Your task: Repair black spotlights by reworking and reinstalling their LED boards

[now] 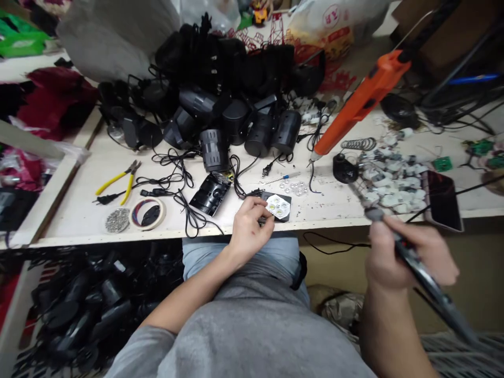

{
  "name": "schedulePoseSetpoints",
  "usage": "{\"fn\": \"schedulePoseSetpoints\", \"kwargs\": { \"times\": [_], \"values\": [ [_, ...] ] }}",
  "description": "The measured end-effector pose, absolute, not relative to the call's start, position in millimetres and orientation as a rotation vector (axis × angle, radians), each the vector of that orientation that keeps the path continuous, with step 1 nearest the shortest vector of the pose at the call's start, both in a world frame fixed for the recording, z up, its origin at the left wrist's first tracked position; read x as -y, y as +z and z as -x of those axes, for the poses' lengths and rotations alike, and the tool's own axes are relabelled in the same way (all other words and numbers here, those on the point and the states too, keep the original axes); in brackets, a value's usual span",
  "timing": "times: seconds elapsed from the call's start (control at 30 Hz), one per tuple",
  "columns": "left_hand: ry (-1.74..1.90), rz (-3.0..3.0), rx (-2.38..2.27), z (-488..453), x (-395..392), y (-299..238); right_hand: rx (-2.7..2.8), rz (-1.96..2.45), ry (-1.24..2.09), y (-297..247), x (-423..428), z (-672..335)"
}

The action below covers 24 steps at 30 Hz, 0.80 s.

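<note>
At the bench's front edge my left hand (252, 223) is closed in a pinch, touching the left side of a white LED board (278, 206) that lies on a dark square plate (289, 214). What sits between its fingertips is too small to make out. Off to the right, my right hand (409, 257) is wrapped round a soldering iron (419, 270), slightly blurred. The iron's tip points up and left, close to a small black round holder (345, 169). Small clear lenses (294, 187) and a thin blue-handled screwdriver (282, 178) lie just beyond the board.
Black lamp housings (214, 149) and cables crowd the back. An orange electric screwdriver (360, 105) hangs at right above white parts (394, 181) and a phone (443, 200). At left are yellow-handled pliers (118, 181), a tape roll (147, 213), screws (117, 220) and an opened black casing (210, 194).
</note>
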State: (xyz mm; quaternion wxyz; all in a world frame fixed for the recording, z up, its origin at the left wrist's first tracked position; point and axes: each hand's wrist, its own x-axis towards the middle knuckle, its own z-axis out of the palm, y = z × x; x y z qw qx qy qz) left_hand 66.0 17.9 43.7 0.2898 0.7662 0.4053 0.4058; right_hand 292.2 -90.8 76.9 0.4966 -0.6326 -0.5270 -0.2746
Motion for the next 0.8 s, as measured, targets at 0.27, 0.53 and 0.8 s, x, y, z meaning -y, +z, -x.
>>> {"fn": "schedulePoseSetpoints", "kwargs": {
  "times": [0.27, 0.53, 0.8],
  "values": [
    [1.101, -2.015, -1.032, -48, -21, 56, 0.924, 1.79, -0.291, 115, -9, -361],
    [1.267, -1.964, -1.267, 24, -13, 65, 0.703, 1.822, 0.326, 84, -17, -341],
    [1.112, -2.235, -1.293, 69, -3, 62, 1.648, 1.716, 0.337, 52, 31, -244]
  ]
}}
